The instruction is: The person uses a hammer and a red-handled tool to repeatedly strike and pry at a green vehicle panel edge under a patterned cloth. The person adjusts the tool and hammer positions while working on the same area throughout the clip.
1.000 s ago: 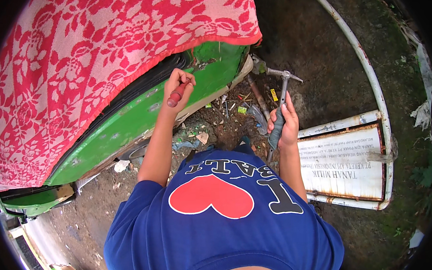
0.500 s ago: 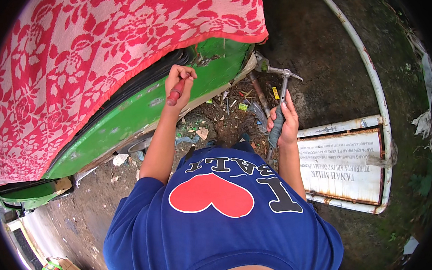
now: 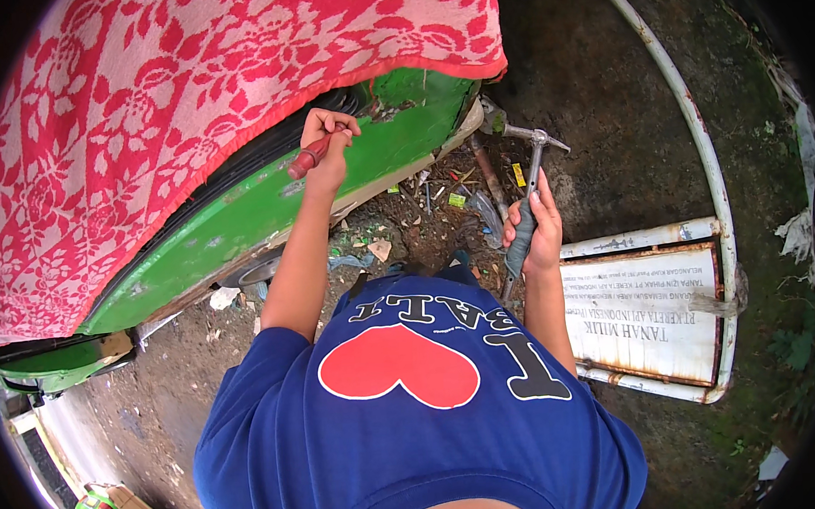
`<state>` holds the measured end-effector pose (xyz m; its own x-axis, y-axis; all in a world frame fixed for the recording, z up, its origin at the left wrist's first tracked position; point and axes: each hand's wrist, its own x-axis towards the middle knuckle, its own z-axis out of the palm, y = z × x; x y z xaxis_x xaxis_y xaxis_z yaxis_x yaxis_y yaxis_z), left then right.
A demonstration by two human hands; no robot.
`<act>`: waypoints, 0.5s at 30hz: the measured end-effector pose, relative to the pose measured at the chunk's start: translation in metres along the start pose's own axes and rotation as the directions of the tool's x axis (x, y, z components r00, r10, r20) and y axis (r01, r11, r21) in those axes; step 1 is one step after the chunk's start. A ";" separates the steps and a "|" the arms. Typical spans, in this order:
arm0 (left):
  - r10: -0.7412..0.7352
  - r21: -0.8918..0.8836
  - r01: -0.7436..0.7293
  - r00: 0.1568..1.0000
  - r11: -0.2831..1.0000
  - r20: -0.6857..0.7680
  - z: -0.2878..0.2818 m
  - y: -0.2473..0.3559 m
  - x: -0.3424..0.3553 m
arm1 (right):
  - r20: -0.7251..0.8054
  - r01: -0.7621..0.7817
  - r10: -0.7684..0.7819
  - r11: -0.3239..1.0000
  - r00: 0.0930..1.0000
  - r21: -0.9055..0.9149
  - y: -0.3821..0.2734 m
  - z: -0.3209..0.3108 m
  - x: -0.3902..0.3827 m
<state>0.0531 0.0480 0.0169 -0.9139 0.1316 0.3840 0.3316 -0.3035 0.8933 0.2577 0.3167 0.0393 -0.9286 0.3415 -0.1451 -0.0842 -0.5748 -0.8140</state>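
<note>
My left hand (image 3: 328,148) is closed round a red-handled tool (image 3: 302,161), its handle end toward me; its far end is hidden. It is raised by the upper edge of a green vehicle body (image 3: 387,150) with scuffed paint and a black strip (image 3: 190,203). Whether the tool touches the body I cannot tell. A red and pink floral cloth (image 3: 160,102) drapes over the vehicle above. My right hand (image 3: 543,238) grips the grey-wrapped handle of a metal hammer (image 3: 537,151), head up, to the right of the green body.
A rusty white metal signboard (image 3: 641,321) with a curved tube frame (image 3: 685,102) lies at right. Debris (image 3: 380,251) and a rusty pipe (image 3: 488,172) are on the dirt below the vehicle. Further green body parts (image 3: 63,363) are at left and lower left.
My left hand with the red tool has moved up and a little left along the green body. My right hand and hammer have barely moved.
</note>
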 end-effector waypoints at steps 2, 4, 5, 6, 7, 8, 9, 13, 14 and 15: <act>-0.003 -0.048 0.002 1.000 0.999 -0.010 -0.003 -0.001 0.004 | -0.003 -0.001 0.001 1.000 1.000 0.002 0.000 0.001 -0.001; -0.016 -0.080 0.015 1.000 0.997 -0.011 -0.008 -0.003 0.006 | -0.005 -0.004 0.004 1.000 1.000 0.008 0.000 0.002 -0.001; -0.022 -0.090 0.022 1.000 0.996 -0.005 -0.009 -0.004 0.006 | -0.006 -0.004 0.004 1.000 1.000 0.007 0.000 0.002 -0.002; -0.029 -0.100 0.029 1.000 0.995 0.002 -0.010 -0.005 0.006 | -0.007 -0.004 0.004 1.000 1.000 0.007 -0.001 0.002 -0.002; -0.034 -0.110 0.035 0.999 0.993 0.009 -0.011 -0.006 0.006 | -0.008 -0.003 0.004 1.000 1.000 0.006 -0.001 0.002 -0.002; -0.028 -0.084 0.029 1.000 0.996 0.011 -0.010 -0.005 0.005 | -0.006 -0.003 0.003 1.000 1.000 0.006 0.000 0.002 -0.003; -0.022 -0.059 0.023 1.000 0.998 0.014 -0.008 -0.004 0.005 | -0.005 -0.002 0.002 1.000 1.000 0.006 0.000 0.002 -0.003; -0.004 0.001 0.004 1.000 1.000 0.020 -0.003 0.001 0.004 | 0.000 -0.001 0.001 1.000 1.000 0.009 0.000 0.001 -0.004; 0.001 0.006 -0.001 1.000 1.000 0.024 -0.003 0.003 0.004 | -0.007 0.002 -0.002 1.000 1.000 -0.014 0.000 0.002 -0.005; 0.005 0.011 -0.005 1.000 1.000 0.029 -0.003 0.003 0.004 | -0.014 0.004 -0.005 0.999 1.000 -0.036 0.000 0.004 -0.006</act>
<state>0.0496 0.0451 0.0210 -0.9052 0.1571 0.3949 0.3389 -0.2937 0.8938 0.2613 0.3116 0.0428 -0.9232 0.3542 -0.1489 -0.0749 -0.5460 -0.8344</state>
